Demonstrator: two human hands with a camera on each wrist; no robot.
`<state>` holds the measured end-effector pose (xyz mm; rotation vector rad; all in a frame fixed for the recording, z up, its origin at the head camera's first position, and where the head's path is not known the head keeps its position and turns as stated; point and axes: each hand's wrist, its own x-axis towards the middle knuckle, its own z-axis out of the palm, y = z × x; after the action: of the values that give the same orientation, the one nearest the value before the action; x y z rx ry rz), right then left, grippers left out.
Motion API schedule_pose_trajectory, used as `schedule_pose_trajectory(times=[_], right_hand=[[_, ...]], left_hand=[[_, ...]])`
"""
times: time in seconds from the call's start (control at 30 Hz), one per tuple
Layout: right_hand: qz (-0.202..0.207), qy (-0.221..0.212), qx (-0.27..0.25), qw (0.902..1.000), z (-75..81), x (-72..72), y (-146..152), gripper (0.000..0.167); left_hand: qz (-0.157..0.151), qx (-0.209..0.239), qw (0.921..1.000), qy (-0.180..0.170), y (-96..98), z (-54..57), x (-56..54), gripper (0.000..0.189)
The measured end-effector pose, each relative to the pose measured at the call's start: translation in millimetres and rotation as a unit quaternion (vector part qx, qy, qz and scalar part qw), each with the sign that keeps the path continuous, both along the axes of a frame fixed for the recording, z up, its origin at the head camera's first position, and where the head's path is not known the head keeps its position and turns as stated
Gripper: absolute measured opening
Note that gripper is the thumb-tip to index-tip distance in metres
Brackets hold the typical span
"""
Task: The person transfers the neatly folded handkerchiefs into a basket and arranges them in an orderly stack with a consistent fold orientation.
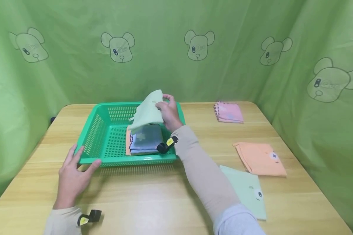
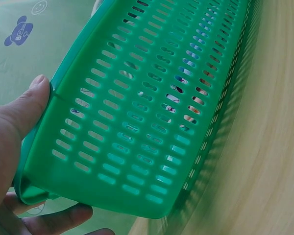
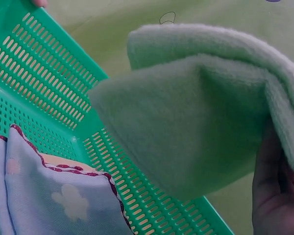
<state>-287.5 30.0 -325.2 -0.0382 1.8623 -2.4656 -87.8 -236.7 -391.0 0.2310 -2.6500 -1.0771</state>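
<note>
A folded pale green towel (image 1: 148, 111) is pinched in my right hand (image 1: 170, 112), held above the right part of a green plastic basket (image 1: 91, 130). In the right wrist view the fuzzy green towel (image 3: 186, 122) hangs over the basket's slotted wall. Below it a folded blue towel (image 1: 147, 138) with a dark trimmed edge lies in the basket on an orange towel (image 1: 127, 143), mostly hidden. My left hand (image 1: 73, 179) grips the basket's near left corner, with the thumb on the rim (image 2: 34, 105) and fingers around the corner.
To the right on the wooden table (image 1: 135, 202) lie a folded pink towel (image 1: 229, 112), an orange towel (image 1: 261, 160) and a pale green towel (image 1: 247, 189), partly behind my right forearm. A green curtain (image 1: 159, 71) with bear heads stands behind the table and along its sides.
</note>
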Motion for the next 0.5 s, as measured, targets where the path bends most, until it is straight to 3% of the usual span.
schedule_pose_trajectory(times=[0.23, 0.5], right_hand=[[0.065, -0.01, 0.019, 0.9977, -2.7, 1.8, -4.7, 0.047], [0.153, -0.042, 0.016, 0.9872, -2.5, 5.0, -7.1, 0.043]], left_hand=[[-0.003, -0.001, 1.0, 0.005, 0.3, -0.5, -0.4, 0.084], [0.002, -0.001, 1.0, 0.003, 0.6, 0.2, -0.1, 0.085]])
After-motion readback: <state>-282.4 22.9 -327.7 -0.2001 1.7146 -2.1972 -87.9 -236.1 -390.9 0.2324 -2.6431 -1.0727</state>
